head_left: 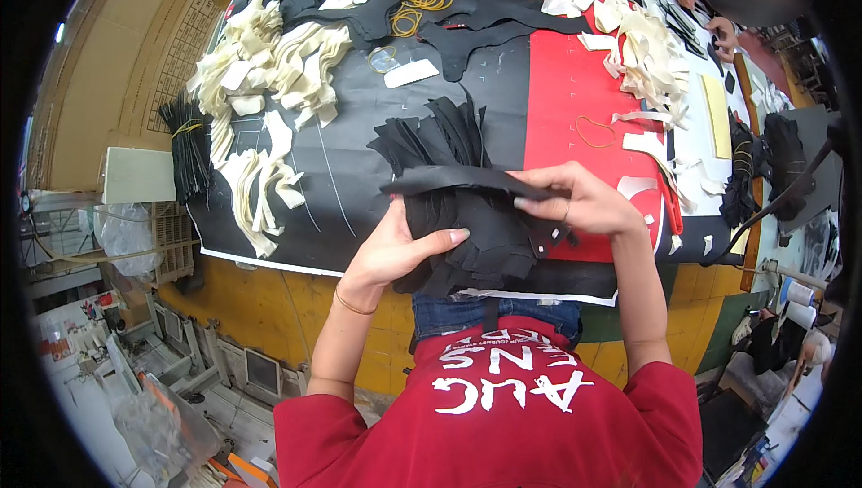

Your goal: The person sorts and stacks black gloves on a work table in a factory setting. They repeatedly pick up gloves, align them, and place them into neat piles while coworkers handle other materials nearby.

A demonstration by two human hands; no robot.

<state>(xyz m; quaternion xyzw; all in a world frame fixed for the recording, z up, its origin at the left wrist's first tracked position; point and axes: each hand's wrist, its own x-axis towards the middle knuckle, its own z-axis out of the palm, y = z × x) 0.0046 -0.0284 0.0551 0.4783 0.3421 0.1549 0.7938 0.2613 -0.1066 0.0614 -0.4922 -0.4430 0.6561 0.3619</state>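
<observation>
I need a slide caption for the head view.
Left hand and right hand hold black cut pieces at a worktable.

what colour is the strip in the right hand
Black; the strip shows best in the head view.

You have room to pass your left hand [382,254] over the dark stretch of the bench [350,142] between the upright fanned pile of black fabric pieces [485,237] and the heaped cream fabric strips [314,61]. Beyond the pile, a flat white rectangular card [411,73] and broad black fabric cutouts [467,48] block straight reach. Your right hand [584,205] can cross the smooth red panel [561,84]; crumpled cream fabric scraps [651,66] crowd its outer edge.
</observation>
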